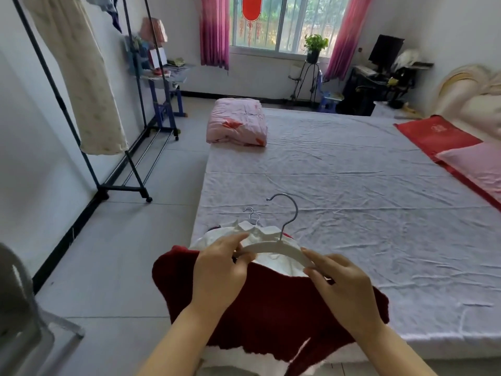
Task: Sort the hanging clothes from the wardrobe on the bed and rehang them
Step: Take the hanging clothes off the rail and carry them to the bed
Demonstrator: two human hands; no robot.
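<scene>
At the near corner of the bed: a white hanger was held just above the neck of a dark red top, with its metal hook pointing up and away.
Left hand: its fingers were curled round the left end of the hanger.
Right hand: its fingers and thumb pinched the right end, so the hanger sat level.
Why two hands: I think one hand on each end made it easy to slide the hanger into or out of the neck. I could not tell which.
Dark red top: it lay flat and close to the person, easy to reach, with its lower part over the bed edge.
White clothes: a piece with a collar touched the red top at the neck end. Two small hooks poked out beyond it.
Bed: its wide pale sheet gave room for sorting.
Clothes rack: it stood by the left wall, well apart from the hands, with a cream dress hanging on it. The clothes would go back there, I think.
Pink quilt: folded at the far left corner, out of the way.
</scene>
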